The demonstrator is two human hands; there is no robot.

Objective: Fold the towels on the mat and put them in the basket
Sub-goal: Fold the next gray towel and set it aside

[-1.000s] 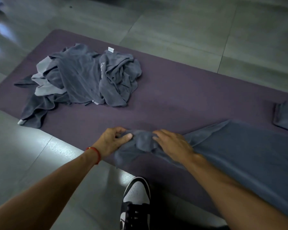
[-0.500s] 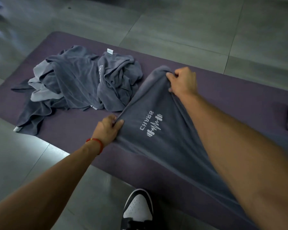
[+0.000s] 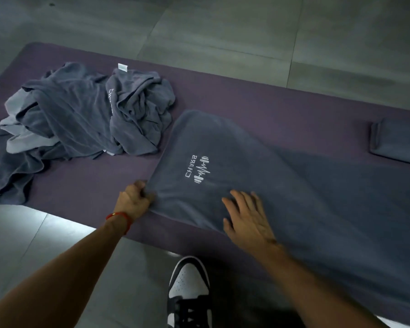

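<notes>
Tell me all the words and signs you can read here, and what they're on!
"SPARK", white, upside down from here, beside a white pulse-line logo: on the spread towel.
White letters on a towel in the crumpled pile: folded over, unreadable.
White tag atop that pile: no text readable.

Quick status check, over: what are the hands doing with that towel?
Left hand grips corner of spread towel. Right hand flat on it, fingers straight. Crumpled towel pile close beside, not touching.

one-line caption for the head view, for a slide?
Left hand grips the spread dark grey logo towel on the purple mat; right hand flat on it.
</notes>
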